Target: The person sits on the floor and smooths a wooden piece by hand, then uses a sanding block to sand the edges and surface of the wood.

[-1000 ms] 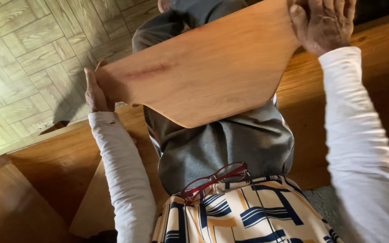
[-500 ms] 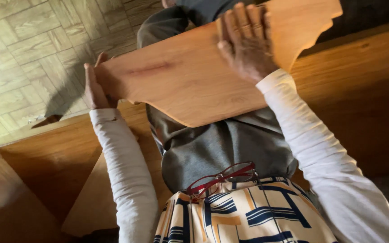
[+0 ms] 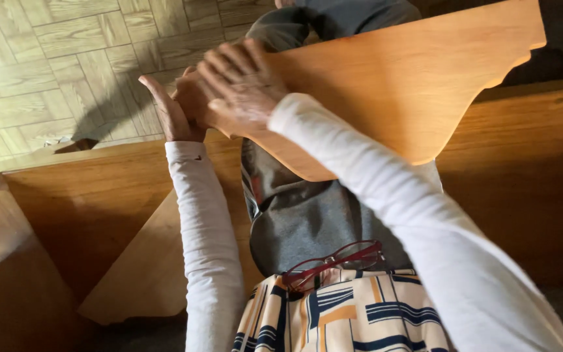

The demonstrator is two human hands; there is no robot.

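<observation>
Your flat light-brown wooden panel with a scalloped right edge (image 3: pixel 392 85) sits across the upper centre to upper right of the frame, held up over your lap, tilted with its right end higher. Your left hand (image 3: pixel 171 111) is at the panel's left end, upper left of centre, thumb raised, fingers wrapped behind the edge; grip looks closed on the wood. Your right hand (image 3: pixel 239 81) crosses over from lower right and lies flat on the panel face just beside the left hand, fingers spread, touching the surface, not pinching. Red-framed glasses (image 3: pixel 337 261) hang at the neckline of your grey top (image 3: pixel 314 218), lower centre, above a cream patterned garment with navy and orange stripes (image 3: pixel 346 313). A brown wooden bench surface (image 3: pixel 86 195) runs across mid-frame; pale wood-pattern floor tiles (image 3: pixel 53 58) fill the upper left.
</observation>
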